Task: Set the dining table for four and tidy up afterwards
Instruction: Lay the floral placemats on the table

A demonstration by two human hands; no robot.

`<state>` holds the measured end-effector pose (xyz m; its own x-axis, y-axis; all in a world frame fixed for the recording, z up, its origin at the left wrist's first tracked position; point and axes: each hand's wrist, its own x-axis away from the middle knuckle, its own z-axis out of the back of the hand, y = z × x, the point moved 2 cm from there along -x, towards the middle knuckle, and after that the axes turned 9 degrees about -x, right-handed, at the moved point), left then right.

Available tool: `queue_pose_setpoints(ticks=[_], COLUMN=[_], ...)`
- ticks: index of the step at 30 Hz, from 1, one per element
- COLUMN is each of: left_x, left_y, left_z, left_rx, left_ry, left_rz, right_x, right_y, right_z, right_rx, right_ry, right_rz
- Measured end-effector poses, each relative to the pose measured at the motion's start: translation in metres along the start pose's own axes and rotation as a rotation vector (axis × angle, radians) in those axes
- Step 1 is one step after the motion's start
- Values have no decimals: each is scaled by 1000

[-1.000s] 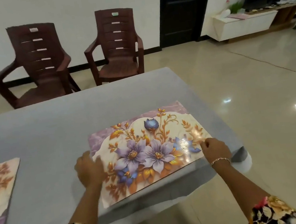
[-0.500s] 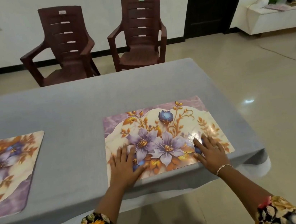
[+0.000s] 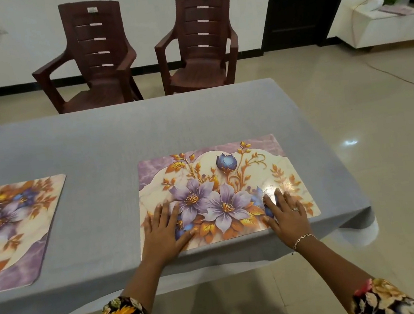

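Placemats, count: two. The glossy rectangular placemat with purple flowers and orange leaves (image 3: 229, 177) lies flat at the right end of the table. A second floral placemat (image 3: 12, 224) lies to the left. The frame cuts it off, so it probably has the same shape, though that cannot be confirmed.
Table: one dining table under a grey cloth (image 3: 119, 136).
Hands, count: two, both palm down on the right-hand mat. The left hand (image 3: 162, 232) presses flat near the mat's near-left corner, fingers spread. The right hand (image 3: 287, 214) presses flat on the near-right part, fingers straight and slightly apart, with a ring on one finger and a thin chain bracelet (image 3: 303, 239) at the wrist.
Edges: the mat's near edge runs just inside the table's near edge. Its near-right corner sits close to the table's right edge.
Open room: a band of bare cloth separates the two mats. A wider stretch lies between the mats and the far edge.
Chairs, count: two dark brown plastic armchairs (image 3: 98, 58), side by side beyond the far edge, set back from the table.
Floor: pale glossy tiles (image 3: 352, 111) to the right.
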<state>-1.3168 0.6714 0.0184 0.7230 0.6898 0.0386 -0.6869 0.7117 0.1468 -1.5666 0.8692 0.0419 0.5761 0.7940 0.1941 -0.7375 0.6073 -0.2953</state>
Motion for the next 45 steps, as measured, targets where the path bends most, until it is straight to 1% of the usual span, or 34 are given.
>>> queue_pose_setpoints(ticks=[2,5,7,11,17,23,30,32,35,38,40,43,45], left_x=[0,-1,-1,0,1,4,6,9,17,29,39,56,70], left_y=[-2,-5,-5,-6,-5,-3,-3,-3,-11,-30,-48,-81,-109], left_z=[-2,-6,-7,-8,-6,-2,1,4,20,41,51,61,70], left_rx=[-9,-22,-29,-29,-44,-70,-94,-64,-28,-39,-30,-25,12], left_ry=[-12,-6,4,4,3,7,-38,-30,-12,4,21,42,81], left_rz=[2,6,10,14,13,17,27,33,104,201,262,352,404], right_x=[1,2,2,2,4,3,4,5,5,-2,-8,-12,-14], right_y=[-3,0,-3,-3,-4,-1,1,-2,-23,-62,-96,-155,-197], right_z=[1,-3,0,-1,-6,-9,-10,-7,1,5,4,0,-9], right_rx=[-8,-14,-29,17,53,12,32,2,-69,-140,-175,-174,-217], right_ry=[34,-23,-13,-52,1,66,38,59,128,195,197,210,205], right_rz=[-3,-12,-19,-68,-33,-30,-6,8,64,176,273,465,555])
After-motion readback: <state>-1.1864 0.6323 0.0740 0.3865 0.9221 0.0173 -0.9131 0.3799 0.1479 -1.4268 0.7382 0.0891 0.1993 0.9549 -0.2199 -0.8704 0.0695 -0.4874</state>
